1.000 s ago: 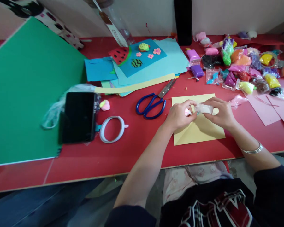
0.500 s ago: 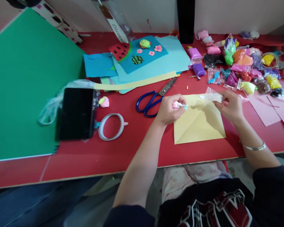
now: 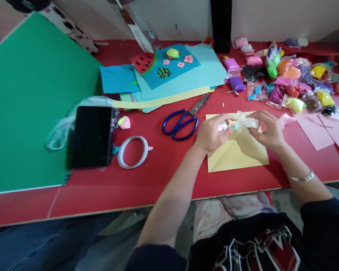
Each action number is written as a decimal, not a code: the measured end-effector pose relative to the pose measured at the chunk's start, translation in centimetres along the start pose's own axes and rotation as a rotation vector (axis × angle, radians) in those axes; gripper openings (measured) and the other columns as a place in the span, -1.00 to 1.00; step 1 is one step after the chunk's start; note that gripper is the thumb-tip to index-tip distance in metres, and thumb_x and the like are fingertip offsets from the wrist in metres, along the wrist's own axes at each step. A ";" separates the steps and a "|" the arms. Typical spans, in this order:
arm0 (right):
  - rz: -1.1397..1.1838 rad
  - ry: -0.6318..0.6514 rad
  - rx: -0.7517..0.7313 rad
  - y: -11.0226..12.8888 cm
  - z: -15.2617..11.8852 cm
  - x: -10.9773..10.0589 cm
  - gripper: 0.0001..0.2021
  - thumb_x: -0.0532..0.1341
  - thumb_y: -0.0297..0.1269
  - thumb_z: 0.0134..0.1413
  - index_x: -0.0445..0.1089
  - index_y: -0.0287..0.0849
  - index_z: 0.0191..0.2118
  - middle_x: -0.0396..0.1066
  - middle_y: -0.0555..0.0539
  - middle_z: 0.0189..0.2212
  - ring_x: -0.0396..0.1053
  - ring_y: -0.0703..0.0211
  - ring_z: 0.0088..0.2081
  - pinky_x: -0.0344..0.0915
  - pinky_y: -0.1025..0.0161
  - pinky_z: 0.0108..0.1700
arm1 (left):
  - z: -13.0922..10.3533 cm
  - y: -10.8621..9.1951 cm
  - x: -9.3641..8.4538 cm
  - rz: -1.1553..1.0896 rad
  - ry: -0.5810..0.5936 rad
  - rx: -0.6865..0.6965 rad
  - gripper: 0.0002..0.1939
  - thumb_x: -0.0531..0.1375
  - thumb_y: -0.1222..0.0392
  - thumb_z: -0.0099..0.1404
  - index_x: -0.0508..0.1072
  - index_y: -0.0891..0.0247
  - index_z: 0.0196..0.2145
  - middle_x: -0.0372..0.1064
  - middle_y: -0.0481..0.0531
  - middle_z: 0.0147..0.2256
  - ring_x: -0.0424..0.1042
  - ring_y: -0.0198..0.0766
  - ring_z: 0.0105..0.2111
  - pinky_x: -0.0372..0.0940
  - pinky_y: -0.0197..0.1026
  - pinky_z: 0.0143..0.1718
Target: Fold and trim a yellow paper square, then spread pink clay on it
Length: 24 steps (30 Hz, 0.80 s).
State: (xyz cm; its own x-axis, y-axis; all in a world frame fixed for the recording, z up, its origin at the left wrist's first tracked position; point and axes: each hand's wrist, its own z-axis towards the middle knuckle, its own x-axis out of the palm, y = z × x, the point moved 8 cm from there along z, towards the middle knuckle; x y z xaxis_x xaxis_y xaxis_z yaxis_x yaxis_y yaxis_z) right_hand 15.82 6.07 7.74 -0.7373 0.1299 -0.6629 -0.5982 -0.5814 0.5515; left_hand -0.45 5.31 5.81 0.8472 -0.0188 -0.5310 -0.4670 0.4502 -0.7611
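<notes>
My left hand point(image 3: 213, 133) is closed around a small pink-and-white bundle point(image 3: 222, 128) in clear wrap, above the left part of a creased yellow sheet point(image 3: 237, 154). My right hand point(image 3: 268, 130) pinches a whitish, translucent piece point(image 3: 251, 123) over the sheet's upper edge. Clear film lies between the two hands, and the fingertips are close together. Which hand holds the film is hard to tell. Blue-handled scissors point(image 3: 180, 124) lie half open just left of my left hand.
Bags of coloured clay point(image 3: 288, 71) crowd the back right, with pink sheets point(image 3: 315, 130) before them. Blue papers point(image 3: 211, 67) with clay shapes lie at the back. Leftward are a tape roll point(image 3: 132, 152), a black device point(image 3: 92, 137) and a green board point(image 3: 39, 105).
My left hand has moved right with the bundle, towards my right hand. The whitish piece in my right hand has shifted slightly and turned, and the two hands are closer together.
</notes>
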 end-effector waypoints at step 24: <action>0.070 -0.107 0.165 -4.1 0.1 -1.3 -0.69 0.36 -0.21 -0.14 0.41 -0.10 -0.20 0.42 -0.07 -0.30 0.39 0.08 -0.26 0.39 0.11 -0.22 | 0.3 3.3 -1.5 -0.488 -0.166 -0.333 -0.59 0.21 -0.18 0.17 0.33 0.22 -0.54 0.25 -0.10 -0.65 0.22 -0.42 -0.70 0.16 -0.33 -0.68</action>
State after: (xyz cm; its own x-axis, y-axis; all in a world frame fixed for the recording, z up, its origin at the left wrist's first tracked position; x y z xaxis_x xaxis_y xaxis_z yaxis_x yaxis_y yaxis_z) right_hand 19.20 8.40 6.34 -0.8030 0.1828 -0.5673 -0.5807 -0.4541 0.6757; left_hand -3.18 7.06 4.20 0.9989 -0.0008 -0.0474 -0.0469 0.1208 -0.9916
